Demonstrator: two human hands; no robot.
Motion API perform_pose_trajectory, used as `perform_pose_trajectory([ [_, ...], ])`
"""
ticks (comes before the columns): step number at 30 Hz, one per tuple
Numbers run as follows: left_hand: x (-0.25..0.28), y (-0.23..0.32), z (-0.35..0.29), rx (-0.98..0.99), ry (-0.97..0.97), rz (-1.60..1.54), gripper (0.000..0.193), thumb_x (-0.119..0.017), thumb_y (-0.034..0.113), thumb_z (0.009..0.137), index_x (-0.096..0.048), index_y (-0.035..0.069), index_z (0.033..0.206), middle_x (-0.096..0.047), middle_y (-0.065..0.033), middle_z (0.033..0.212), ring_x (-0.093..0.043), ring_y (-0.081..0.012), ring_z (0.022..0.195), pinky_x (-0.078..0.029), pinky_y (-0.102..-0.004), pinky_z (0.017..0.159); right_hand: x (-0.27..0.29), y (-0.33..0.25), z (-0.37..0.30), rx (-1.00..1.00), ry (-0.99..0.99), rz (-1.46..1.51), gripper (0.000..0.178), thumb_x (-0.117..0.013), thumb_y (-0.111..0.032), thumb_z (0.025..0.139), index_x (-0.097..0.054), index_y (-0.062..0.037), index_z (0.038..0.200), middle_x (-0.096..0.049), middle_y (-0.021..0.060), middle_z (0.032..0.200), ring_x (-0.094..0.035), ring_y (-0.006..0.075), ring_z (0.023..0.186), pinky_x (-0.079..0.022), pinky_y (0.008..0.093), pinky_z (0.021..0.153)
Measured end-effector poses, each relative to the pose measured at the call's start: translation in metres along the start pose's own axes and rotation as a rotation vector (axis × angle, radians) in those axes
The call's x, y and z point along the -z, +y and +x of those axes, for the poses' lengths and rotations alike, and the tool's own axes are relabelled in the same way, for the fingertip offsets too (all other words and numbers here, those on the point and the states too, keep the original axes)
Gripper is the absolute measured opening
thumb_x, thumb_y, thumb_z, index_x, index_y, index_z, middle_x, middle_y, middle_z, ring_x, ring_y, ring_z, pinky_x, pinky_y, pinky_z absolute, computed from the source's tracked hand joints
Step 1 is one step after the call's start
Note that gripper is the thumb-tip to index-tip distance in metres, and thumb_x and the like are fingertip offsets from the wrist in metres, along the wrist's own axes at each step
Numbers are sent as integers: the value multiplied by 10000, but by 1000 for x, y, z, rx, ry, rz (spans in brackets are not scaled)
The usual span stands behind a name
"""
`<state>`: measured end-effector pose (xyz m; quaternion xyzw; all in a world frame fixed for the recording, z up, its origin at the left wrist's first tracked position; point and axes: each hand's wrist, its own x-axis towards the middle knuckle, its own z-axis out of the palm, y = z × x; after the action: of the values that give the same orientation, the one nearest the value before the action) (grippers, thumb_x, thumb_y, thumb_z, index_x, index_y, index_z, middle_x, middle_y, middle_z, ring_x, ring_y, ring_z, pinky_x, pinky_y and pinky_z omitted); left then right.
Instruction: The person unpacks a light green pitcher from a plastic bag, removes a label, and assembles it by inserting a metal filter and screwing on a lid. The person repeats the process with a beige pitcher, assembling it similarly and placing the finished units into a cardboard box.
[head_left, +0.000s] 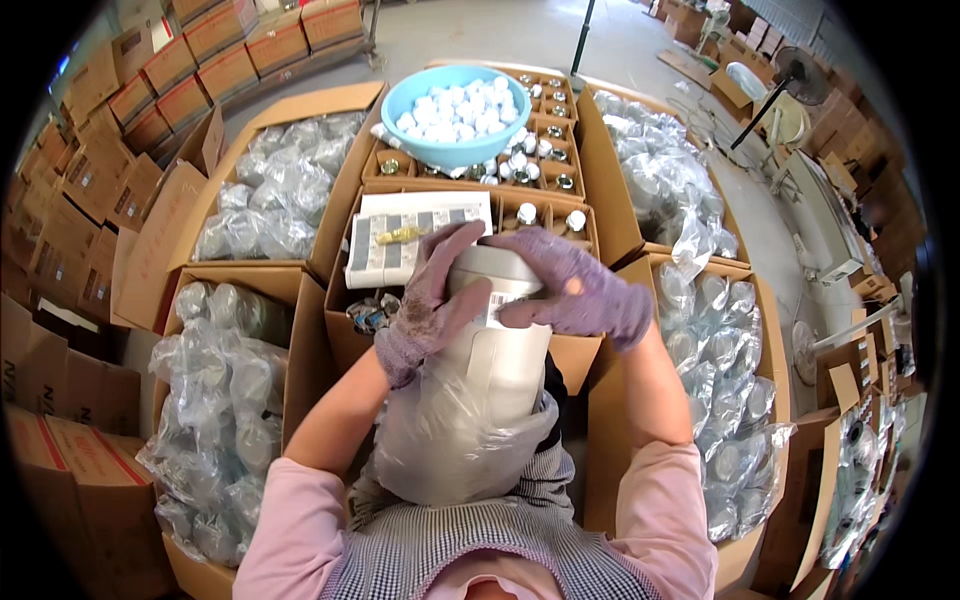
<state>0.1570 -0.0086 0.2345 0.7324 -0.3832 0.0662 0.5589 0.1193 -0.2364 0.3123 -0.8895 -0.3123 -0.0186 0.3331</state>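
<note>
A pale grey, jug-shaped flask (512, 365) stands tilted in my lap. A handle-like ridge runs down its front, and a barcode sticker shows near its top. Its lower part sits in a clear plastic bag (450, 450) bunched around it. Wearing a purple glove, my left hand (440, 300) grips the flask's upper left side near the lid. My right hand (580, 285), gloved too, curves over the upper right, fingers across the lid and thumb by the sticker. Just beyond lie printed sticker sheets (425, 235) with a roll of yellowish tape (398, 235) on top.
A blue basin (457, 150) full of small white caps rests on a divided carton of bottles (555, 195). Open cartons of plastic-wrapped flasks flank me on the left (225, 390) and right (720, 390). Stacked boxes (210, 65) line the far left; a black fan (800, 75) stands far right.
</note>
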Motion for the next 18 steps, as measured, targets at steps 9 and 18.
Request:
perform_pose_trajectory([
  [9,-3,66,-52,184,43,40,610,-565,260,988,-357,-124,1414,-514,-316,1344,-557,-383,1221,-453,-420,1044,-9,-10,-22,-21,171,-172,600,-709,-287,873,-521,-40,1386,-631,204,1139,-605,371,1088,-468,438,975],
  [18,2,18,-129,481,-2,-38,475,-463,330,1051,-449,-7,1385,-625,-205,1246,-642,-361,1096,-515,-380,969,2,-89,-35,297,391,-107,363,-700,-312,865,-701,-28,1092,-707,144,1039,-670,345,928,-525,415,815],
])
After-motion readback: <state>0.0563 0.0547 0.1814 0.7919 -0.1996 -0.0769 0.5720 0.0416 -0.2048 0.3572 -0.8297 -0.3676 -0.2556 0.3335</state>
